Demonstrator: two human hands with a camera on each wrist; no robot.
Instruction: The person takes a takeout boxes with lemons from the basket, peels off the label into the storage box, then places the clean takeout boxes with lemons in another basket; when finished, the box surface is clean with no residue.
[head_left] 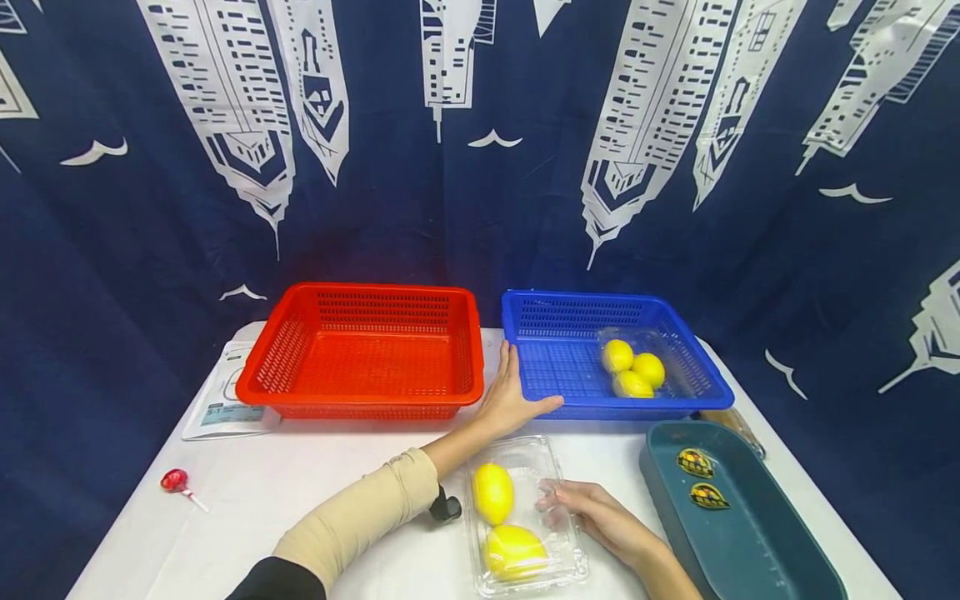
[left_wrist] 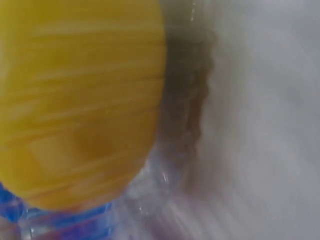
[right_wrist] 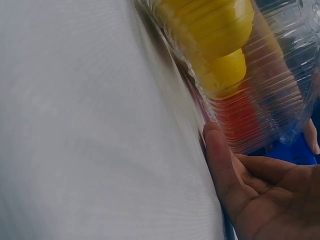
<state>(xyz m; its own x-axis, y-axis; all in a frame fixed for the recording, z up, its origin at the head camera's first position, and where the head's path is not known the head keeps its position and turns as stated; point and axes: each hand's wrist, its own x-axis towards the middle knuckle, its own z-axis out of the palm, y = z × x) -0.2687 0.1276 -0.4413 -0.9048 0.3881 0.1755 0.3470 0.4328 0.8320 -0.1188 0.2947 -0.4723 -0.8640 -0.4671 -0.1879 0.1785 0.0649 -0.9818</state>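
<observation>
A clear plastic clamshell box (head_left: pixel 527 451) lies on the white table near the front, with two lemons (head_left: pixel 492 493) inside it. My right hand (head_left: pixel 592 512) rests at the box's right side, fingers relaxed and touching the plastic. In the right wrist view the thumb (right_wrist: pixel 216 150) lies straight against the box (right_wrist: pixel 270 115), with a lemon (right_wrist: pixel 215 40) showing through it. My left hand (head_left: pixel 517 392) lies flat against the front left corner of the blue basket (head_left: pixel 540 317), fingers straight. The left wrist view is filled by a blurred lemon (left_wrist: pixel 75 100).
A red basket (head_left: pixel 360 292) stands left of the blue one, which holds three lemons (head_left: pixel 633 371) in another clear box. A teal tray (head_left: pixel 750 542) sits at the front right. A red lollipop (head_left: pixel 175 481) and a printed packet (head_left: pixel 225 408) lie at the left.
</observation>
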